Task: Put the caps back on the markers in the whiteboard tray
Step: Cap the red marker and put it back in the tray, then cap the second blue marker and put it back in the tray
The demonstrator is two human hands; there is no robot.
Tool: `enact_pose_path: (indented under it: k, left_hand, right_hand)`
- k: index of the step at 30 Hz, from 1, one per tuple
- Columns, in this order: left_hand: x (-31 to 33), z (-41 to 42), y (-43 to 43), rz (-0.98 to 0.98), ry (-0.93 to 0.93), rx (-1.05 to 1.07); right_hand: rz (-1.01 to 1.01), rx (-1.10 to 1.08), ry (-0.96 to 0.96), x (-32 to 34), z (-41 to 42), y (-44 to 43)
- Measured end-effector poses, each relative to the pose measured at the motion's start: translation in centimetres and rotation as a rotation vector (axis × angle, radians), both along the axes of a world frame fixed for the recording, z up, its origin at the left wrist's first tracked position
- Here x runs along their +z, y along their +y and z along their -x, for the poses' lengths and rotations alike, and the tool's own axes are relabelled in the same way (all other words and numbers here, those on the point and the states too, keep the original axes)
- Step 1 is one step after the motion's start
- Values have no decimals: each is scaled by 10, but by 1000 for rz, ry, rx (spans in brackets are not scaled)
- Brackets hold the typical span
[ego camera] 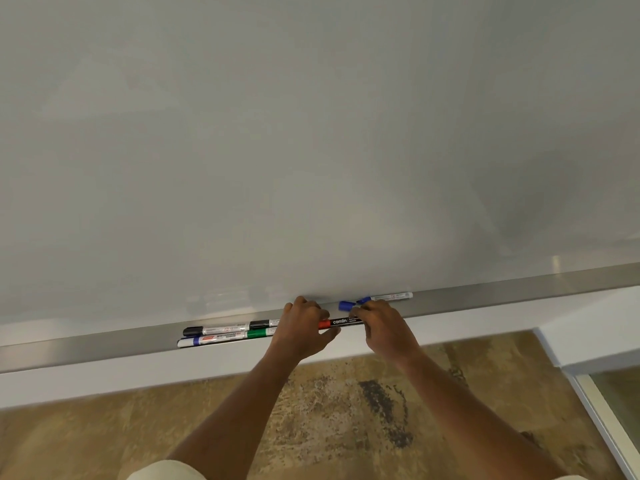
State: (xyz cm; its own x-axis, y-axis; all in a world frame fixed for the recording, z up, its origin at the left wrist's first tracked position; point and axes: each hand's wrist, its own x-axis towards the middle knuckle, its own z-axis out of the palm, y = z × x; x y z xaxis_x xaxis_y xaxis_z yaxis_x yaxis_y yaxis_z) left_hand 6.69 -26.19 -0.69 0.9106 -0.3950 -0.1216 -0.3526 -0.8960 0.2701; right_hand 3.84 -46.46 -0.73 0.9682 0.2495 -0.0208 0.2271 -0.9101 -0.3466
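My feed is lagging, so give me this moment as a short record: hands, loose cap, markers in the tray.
left hand: over the tray, on the red-banded marker
right hand: fingertips at the loose blue cap
blue marker: behind the right hand, on the tray
other markers: black, blue-banded and green, left of the hands
grip: cannot tell for either hand

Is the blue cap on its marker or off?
Off. The blue cap lies loose in the tray, apart from the marker beside it.
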Motion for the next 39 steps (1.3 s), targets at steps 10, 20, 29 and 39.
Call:
enact_pose_path:
  k: [10, 20, 29, 39]
  left_hand:
    - [17, -9, -30, 27, -41, -44]
    - [12, -19, -53, -239, -73, -146]
    - [11, -26, -52, -224, -32, -123]
    - [21, -20, -41, -105, -97, -91]
  right_hand:
    - [174, -130, -92, 10, -9, -39]
    - [454, -93, -32, 9, -10, -38]
    - [461, -88, 5, 12, -8, -36]
    - [409, -112, -121, 20, 8, -41]
